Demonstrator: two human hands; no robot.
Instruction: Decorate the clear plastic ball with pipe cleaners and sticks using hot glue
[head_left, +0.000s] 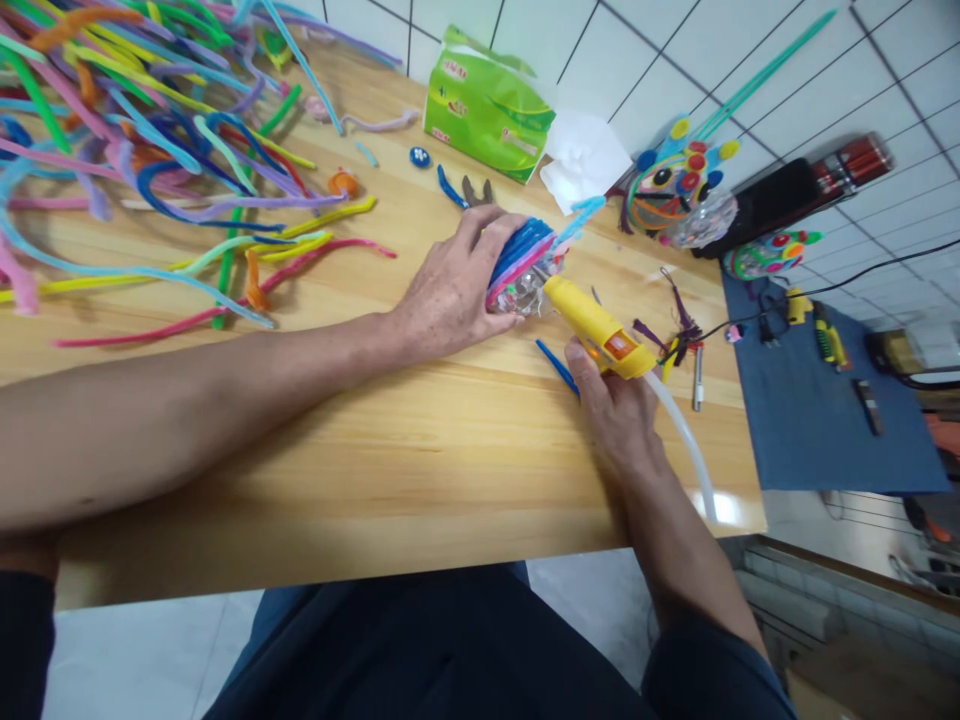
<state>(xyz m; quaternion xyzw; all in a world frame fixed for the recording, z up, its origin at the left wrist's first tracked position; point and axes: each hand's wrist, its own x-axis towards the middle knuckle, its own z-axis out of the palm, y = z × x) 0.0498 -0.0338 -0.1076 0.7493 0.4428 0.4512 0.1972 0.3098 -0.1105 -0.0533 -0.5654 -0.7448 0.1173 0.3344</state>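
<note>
My left hand [455, 275] is wrapped round a small clear container banded with pipe cleaners [520, 255] in blue, purple and pink. A light blue pipe cleaner [581, 217] sticks out from its far end. In my right hand [619, 405] is a yellow hot glue gun [600, 325], its nozzle close to the container's open-looking side; whether they touch I cannot tell. A long white glue stick [686, 435] trails out of the gun's back. Beside my right hand lies a blue pipe cleaner piece [556, 366]. Blue-handled pliers [465, 190] rest just beyond my left hand.
A heap of colourful pipe cleaners [172, 150] covers the table's left. Along the tiled wall stand a green tissue pack [487, 110] and decorated containers [679, 185]. The glue gun's black cord [847, 282] runs right, over a blue mat [832, 400]. A pen-like tool [698, 380] lies nearby.
</note>
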